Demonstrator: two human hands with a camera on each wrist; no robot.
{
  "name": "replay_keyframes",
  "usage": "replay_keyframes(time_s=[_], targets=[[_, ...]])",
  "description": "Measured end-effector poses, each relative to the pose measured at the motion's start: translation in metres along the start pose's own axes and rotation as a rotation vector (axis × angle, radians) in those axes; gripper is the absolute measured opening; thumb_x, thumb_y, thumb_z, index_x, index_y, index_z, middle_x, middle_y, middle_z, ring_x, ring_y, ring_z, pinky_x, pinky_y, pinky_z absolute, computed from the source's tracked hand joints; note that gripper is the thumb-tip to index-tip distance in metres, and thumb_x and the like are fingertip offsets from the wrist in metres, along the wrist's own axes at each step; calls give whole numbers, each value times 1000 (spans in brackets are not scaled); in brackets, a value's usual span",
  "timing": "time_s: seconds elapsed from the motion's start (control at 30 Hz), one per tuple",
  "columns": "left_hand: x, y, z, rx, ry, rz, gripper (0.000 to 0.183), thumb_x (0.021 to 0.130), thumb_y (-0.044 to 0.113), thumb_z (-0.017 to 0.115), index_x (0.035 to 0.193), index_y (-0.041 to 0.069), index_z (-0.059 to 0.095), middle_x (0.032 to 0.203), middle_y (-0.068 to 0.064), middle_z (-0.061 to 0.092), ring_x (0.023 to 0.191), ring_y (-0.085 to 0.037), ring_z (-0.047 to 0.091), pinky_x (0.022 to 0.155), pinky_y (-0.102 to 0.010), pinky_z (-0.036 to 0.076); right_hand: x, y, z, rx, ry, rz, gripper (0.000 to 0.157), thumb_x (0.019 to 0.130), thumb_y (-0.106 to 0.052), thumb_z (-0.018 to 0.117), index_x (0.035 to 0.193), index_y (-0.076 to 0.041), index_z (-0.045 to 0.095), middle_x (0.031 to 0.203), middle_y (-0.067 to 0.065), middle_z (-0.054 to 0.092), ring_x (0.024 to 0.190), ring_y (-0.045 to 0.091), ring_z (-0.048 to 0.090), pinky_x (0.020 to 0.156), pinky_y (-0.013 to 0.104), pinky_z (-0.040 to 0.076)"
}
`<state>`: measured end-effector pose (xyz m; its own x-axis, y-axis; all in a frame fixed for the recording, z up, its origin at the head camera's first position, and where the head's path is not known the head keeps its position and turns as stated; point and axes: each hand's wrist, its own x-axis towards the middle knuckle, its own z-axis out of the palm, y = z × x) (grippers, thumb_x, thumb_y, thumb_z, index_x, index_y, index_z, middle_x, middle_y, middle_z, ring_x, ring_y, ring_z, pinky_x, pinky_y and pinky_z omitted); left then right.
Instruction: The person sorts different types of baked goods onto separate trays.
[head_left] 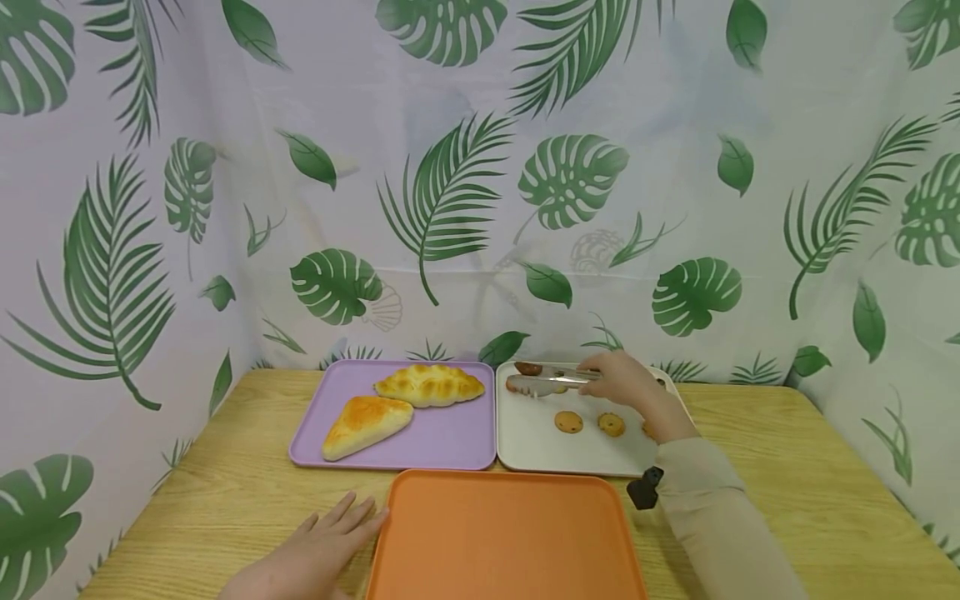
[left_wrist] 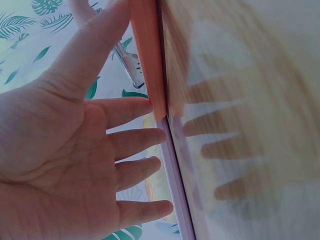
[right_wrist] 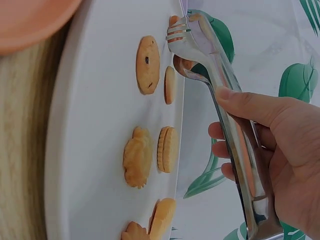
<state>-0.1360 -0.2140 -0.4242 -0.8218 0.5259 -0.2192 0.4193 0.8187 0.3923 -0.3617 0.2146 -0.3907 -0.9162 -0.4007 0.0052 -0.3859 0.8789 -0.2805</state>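
Note:
My right hand [head_left: 628,390] grips a pair of metal serving tongs [right_wrist: 237,140] above the back of the white tray [head_left: 525,442]. In the right wrist view the thumb lies along one arm and the other fingers wrap the far side. The tongs' fork-shaped and spoon-shaped ends are close together beside a small cookie [right_wrist: 173,20]; whether they touch it cannot be made out. Several more cookies, among them a speckled oval one [right_wrist: 148,65] and a ruffled one [right_wrist: 138,157], lie on that tray. With fingers spread, my left hand [head_left: 315,542] touches the left edge of the orange tray [head_left: 510,533].
Behind the orange tray, a purple tray [head_left: 450,442] stands left of the white one. It carries a triangular bread [head_left: 367,425] and a braided loaf [head_left: 430,386]. The wooden table [head_left: 780,483] ends at a leaf-printed curtain [head_left: 465,300] at the back and sides.

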Motion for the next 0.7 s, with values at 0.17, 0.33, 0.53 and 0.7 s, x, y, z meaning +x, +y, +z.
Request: replay_keyframes(time_s=[0.17, 0.33, 0.53, 0.7], targets=[[0, -1, 0, -16, -10, -13, 99, 73, 58, 75, 151, 8, 36, 156, -22, 33, 144, -49, 23, 103, -75, 28, 4, 1, 1, 12, 4, 16, 39, 87, -20, 73, 120, 0, 67, 117, 19, 69, 98, 30, 66, 86, 46, 55], [0, -2, 1, -15, -17, -9, 99, 74, 58, 74, 151, 8, 36, 156, -22, 33, 144, -49, 23, 102, -76, 28, -2, -3, -2, 31, 6, 22, 43, 88, -23, 72, 124, -1, 66, 119, 18, 69, 98, 29, 66, 86, 46, 54], [0, -2, 1, -5, -14, -13, 99, 73, 56, 76, 150, 8, 37, 156, -22, 33, 145, -49, 23, 103, -75, 29, -20, -12, -9, 33, 30, -22, 45, 90, -24, 69, 128, 0, 61, 127, 21, 64, 115, 40, 60, 94, 52, 50], [0, 0, 0, 13, -3, 0, 99, 72, 54, 78, 150, 7, 38, 155, -23, 34, 144, -49, 24, 102, -74, 30, -38, -22, -13, 36, 66, -92, 46, 90, -23, 69, 129, -1, 61, 126, 19, 65, 112, 38, 63, 91, 51, 52]])
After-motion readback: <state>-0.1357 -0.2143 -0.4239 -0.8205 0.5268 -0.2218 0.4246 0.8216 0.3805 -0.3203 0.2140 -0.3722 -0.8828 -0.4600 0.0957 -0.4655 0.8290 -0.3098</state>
